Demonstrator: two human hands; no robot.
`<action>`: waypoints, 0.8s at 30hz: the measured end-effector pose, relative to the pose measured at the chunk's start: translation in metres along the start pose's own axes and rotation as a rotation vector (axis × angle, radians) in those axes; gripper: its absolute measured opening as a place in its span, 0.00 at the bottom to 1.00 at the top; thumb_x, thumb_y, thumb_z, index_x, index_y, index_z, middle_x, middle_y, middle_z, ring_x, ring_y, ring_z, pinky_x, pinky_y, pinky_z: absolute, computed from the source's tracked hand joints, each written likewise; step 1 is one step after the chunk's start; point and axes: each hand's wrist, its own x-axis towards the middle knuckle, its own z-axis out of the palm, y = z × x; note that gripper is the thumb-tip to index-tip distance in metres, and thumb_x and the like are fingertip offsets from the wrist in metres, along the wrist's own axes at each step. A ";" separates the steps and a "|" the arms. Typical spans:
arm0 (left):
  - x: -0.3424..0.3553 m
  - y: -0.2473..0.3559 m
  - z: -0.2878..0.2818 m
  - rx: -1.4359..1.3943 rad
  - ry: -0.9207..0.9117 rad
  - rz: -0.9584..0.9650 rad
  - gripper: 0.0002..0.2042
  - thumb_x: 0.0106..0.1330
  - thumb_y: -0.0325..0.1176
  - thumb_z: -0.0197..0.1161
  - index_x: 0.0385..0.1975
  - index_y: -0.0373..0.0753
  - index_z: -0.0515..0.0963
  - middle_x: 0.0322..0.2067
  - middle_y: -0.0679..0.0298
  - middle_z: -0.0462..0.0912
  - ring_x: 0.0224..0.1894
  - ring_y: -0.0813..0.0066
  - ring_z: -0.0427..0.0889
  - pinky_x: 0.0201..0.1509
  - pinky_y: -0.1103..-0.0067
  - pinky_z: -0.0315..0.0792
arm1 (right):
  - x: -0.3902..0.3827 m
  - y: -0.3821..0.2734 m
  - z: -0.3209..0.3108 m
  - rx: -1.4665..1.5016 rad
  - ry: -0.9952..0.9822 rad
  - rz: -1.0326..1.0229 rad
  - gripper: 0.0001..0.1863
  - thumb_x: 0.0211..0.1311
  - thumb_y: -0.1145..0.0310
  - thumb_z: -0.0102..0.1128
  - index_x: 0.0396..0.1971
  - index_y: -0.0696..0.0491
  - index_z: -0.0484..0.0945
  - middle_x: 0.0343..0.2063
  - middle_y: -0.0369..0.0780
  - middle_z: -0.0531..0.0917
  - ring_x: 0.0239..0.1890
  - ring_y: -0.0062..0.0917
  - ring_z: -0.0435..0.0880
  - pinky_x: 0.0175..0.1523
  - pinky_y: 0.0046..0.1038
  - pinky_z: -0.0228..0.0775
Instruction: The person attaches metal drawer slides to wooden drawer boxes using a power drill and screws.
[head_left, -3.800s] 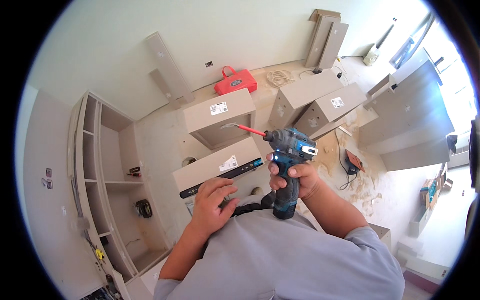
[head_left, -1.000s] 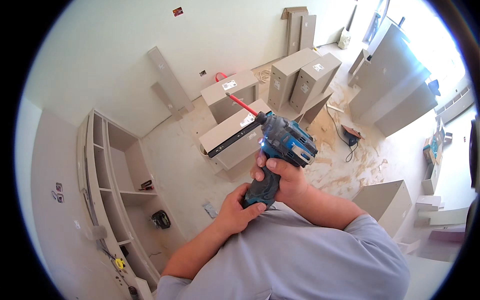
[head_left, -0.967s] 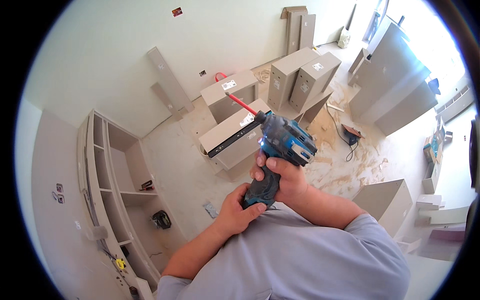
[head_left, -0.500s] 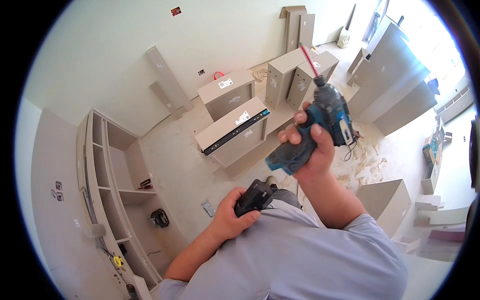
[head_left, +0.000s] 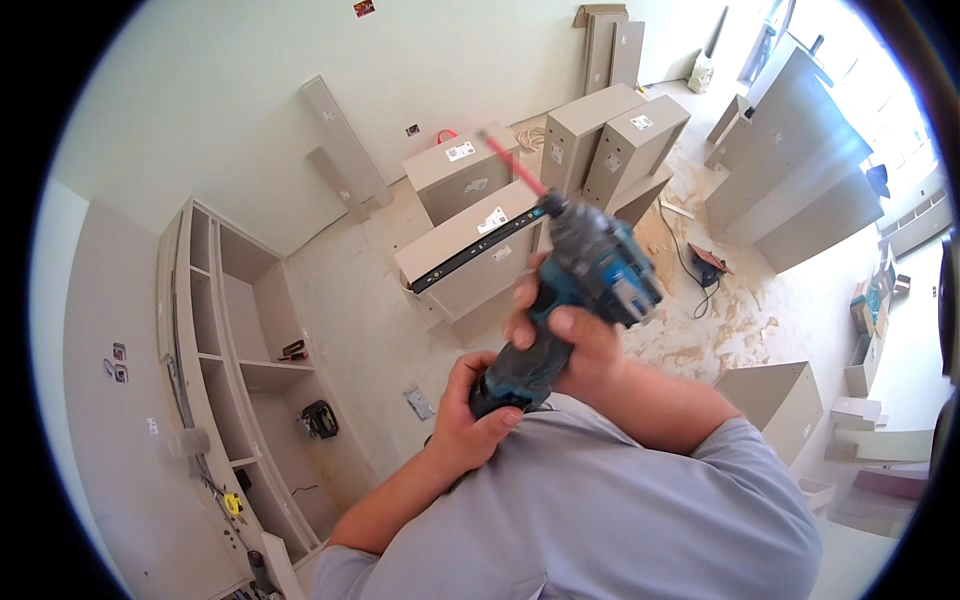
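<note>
1. In the head view, the only one, the person held a blue-and-black cordless driver [head_left: 600, 260] in front of the chest, in both hands and above the floor [head_left: 350, 300]; its body was blurred.
2. The right hand [head_left: 590, 355] was wrapped around the driver's handle, thumb on the near side and fingers curled round the far side, with no slack showing.
3. The left hand [head_left: 465, 420] was closed around the dark foot of the same handle — the battery end [head_left: 485, 395] — with its thumb across the near side. Whether the battery was fully seated could not be told.
4. A long red bit [head_left: 515, 162] slanted from the driver's nose up and to the left, its tip too blurred to make out.
5. Beyond the hands stood a beige box [head_left: 440, 253] with a black rail [head_left: 480, 246] along its upper near edge; a second beige box [head_left: 430, 172] stood just behind it, toward the wall-side edge of the floor.
6. At left, an open cabinet [head_left: 275, 377] held a red-and-black tool [head_left: 293, 350] beside its divider, near the right edge — and a dark power tool [head_left: 320, 420] in the next compartment, also at that edge.
</note>
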 end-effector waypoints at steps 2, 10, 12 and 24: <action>0.002 0.003 0.006 -0.030 -0.008 0.040 0.42 0.66 0.52 0.78 0.70 0.34 0.63 0.58 0.57 0.77 0.59 0.69 0.77 0.67 0.72 0.71 | -0.002 0.007 0.002 -0.016 0.009 0.042 0.32 0.64 0.70 0.70 0.68 0.51 0.69 0.51 0.41 0.83 0.43 0.28 0.84 0.51 0.33 0.80; -0.002 -0.020 -0.008 0.182 -0.139 0.010 0.45 0.69 0.53 0.77 0.73 0.34 0.57 0.55 0.56 0.80 0.50 0.70 0.84 0.56 0.71 0.81 | -0.008 0.003 -0.002 -0.069 0.089 0.128 0.30 0.64 0.68 0.71 0.65 0.50 0.72 0.43 0.39 0.83 0.39 0.29 0.84 0.49 0.35 0.78; -0.002 -0.012 -0.003 0.220 -0.175 0.004 0.43 0.71 0.51 0.75 0.73 0.34 0.57 0.54 0.56 0.81 0.50 0.70 0.85 0.56 0.71 0.80 | -0.010 0.001 -0.003 -0.091 0.095 0.125 0.30 0.63 0.68 0.71 0.65 0.50 0.72 0.41 0.39 0.83 0.38 0.29 0.83 0.48 0.35 0.78; -0.002 -0.002 0.008 0.166 -0.185 -0.064 0.37 0.70 0.51 0.75 0.68 0.34 0.65 0.56 0.56 0.79 0.59 0.68 0.78 0.66 0.70 0.72 | -0.019 -0.007 0.000 -0.125 0.082 0.109 0.29 0.63 0.70 0.72 0.63 0.51 0.71 0.38 0.39 0.83 0.36 0.28 0.83 0.46 0.33 0.77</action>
